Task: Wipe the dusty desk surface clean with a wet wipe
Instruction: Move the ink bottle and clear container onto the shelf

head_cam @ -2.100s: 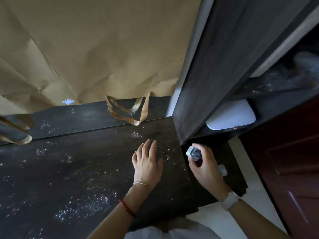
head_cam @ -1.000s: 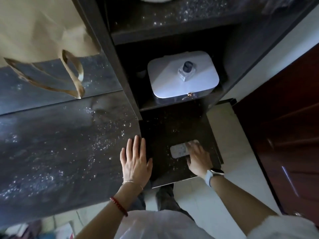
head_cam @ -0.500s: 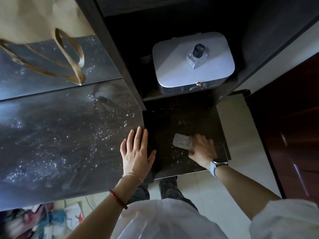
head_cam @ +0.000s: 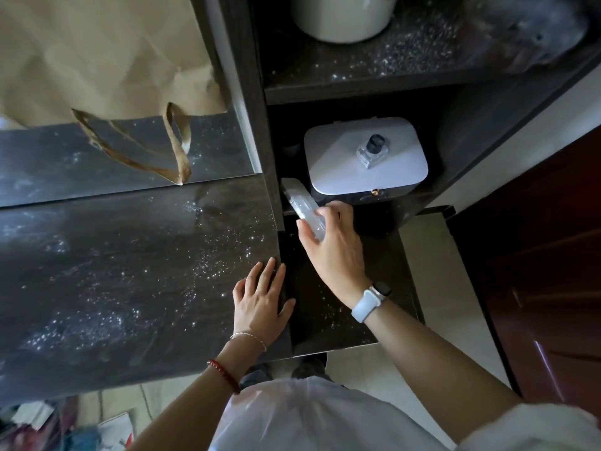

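The dark desk surface [head_cam: 113, 271] is speckled with white dust, thickest near its right edge. My left hand [head_cam: 260, 304] lies flat on the desk's right edge, fingers apart, holding nothing. My right hand [head_cam: 335, 249] is raised over the lower dark side shelf [head_cam: 387, 288] and grips a flat pale packet, apparently a wet wipe packet [head_cam: 302, 206], which points up and left toward the shelf unit's upright.
A brown paper bag [head_cam: 97, 53] with looped handles stands at the back of the desk. A white box [head_cam: 364, 157] with a small glass bottle [head_cam: 372, 151] on top sits in the shelf unit. A white pot [head_cam: 344, 17] stands on the dusty upper shelf. A red-brown door [head_cam: 553, 271] is at right.
My right hand has lifted the pale packet off the lower shelf and raised it toward the upright. My left hand has stayed flat on the desk edge.
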`<action>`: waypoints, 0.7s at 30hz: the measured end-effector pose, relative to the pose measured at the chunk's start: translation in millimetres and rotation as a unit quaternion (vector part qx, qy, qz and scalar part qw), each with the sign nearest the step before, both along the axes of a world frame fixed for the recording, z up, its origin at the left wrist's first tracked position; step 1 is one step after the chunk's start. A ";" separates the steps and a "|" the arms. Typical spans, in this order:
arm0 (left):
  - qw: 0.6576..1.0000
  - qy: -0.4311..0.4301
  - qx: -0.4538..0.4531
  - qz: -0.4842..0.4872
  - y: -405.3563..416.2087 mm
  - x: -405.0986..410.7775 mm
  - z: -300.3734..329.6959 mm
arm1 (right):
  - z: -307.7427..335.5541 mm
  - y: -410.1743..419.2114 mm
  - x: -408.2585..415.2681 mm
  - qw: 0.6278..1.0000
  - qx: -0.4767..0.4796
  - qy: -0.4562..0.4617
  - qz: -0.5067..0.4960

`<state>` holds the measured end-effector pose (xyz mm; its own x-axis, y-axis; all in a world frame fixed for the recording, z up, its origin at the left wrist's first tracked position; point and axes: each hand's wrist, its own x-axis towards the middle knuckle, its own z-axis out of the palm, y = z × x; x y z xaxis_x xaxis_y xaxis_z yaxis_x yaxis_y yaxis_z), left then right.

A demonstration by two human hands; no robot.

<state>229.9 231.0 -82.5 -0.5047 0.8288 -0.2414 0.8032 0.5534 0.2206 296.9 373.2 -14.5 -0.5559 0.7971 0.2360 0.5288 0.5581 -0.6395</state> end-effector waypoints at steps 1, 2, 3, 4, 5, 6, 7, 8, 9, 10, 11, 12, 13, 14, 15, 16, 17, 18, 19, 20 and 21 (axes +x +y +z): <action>1.000 0.001 0.000 -0.002 -0.8 -0.4 0.2 | 0.8 -2.2 -4.6 1.000 -0.006 0.000 -0.010; 1.000 0.005 -0.002 -0.006 -1.6 -1.1 0.0 | 1.1 -4.3 -8.4 1.000 -0.009 0.007 -0.012; 1.000 0.007 -0.004 -0.008 -2.1 -1.6 0.1 | 1.2 -6.1 -11.3 1.000 -0.009 0.017 -0.002; 1.000 0.007 -0.004 -0.010 -2.6 -1.9 -0.2 | 0.0 -7.8 -12.5 0.999 -0.009 0.028 0.017; 1.000 0.005 -0.004 -0.010 -2.7 -2.3 -0.4 | -2.1 -9.2 -13.1 0.999 -0.005 0.032 0.042; 1.000 0.004 -0.004 -0.010 -2.9 -2.5 0.0 | -5.6 -10.4 -12.3 0.997 0.005 0.029 0.066; 1.000 0.002 -0.007 -0.010 -3.2 -2.3 -0.4 | -10.0 -10.9 -10.5 0.996 0.023 0.023 0.085; 1.000 0.002 -0.007 -0.011 -2.9 -2.3 -0.2 | -14.8 -10.1 -8.2 0.994 0.051 0.013 0.097; 1.000 -0.001 -0.005 -0.011 -2.8 -1.9 -0.4 | -18.9 -7.6 -5.7 0.991 0.090 -0.003 0.103; 1.000 -0.009 -0.003 -0.009 -3.0 -1.6 -0.3 | -21.7 -3.8 -3.7 0.985 0.138 -0.027 0.104; 1.000 -0.018 0.001 -0.009 -3.4 -1.2 -0.2 | -22.9 1.0 -2.4 0.975 0.190 -0.054 0.105; 1.000 -0.025 0.005 -0.010 -3.8 -1.1 -1.0 | -22.7 6.0 -2.0 0.962 0.237 -0.077 0.108; 1.000 -0.029 0.008 -0.010 -3.8 -1.2 -1.1 | -21.4 10.7 -2.8 0.950 0.275 -0.094 0.112; 0.999 -0.030 0.008 -0.011 -3.9 -1.3 -1.6 | -19.1 14.5 -4.9 0.940 0.303 -0.106 0.117; 0.999 -0.030 0.007 -0.011 -4.0 -1.2 -1.8 | -16.9 17.5 -7.8 0.932 0.321 -0.120 0.120; 0.999 -0.031 0.010 -0.013 -4.2 -1.1 -1.4 | -15.2 19.3 -11.1 0.925 0.333 -0.137 0.120; 0.999 -0.030 0.015 -0.013 -4.2 -0.9 -1.3 | -13.8 20.4 -14.3 0.920 0.341 -0.155 0.116; 0.999 -0.030 0.017 -0.013 -3.9 -0.7 -1.0 | -13.2 21.3 -16.9 0.915 0.347 -0.171 0.111; 0.999 -0.033 0.015 -0.011 -4.0 -0.2 -1.6 | -12.4 21.7 -18.5 0.913 0.347 -0.185 0.108; 0.999 -0.035 0.014 -0.010 -4.1 0.3 -1.9 | -11.6 21.9 -19.4 0.912 0.344 -0.196 0.111; 0.999 -0.036 0.017 -0.008 -4.3 0.8 -1.5 | -10.0 21.6 -19.6 0.910 0.339 -0.207 0.116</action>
<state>230.8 226.7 -84.0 -0.4738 0.8452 -0.2473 0.7933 0.5316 0.2968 277.3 394.9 -24.5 -0.8443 0.3957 0.3614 0.4633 0.8779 0.1211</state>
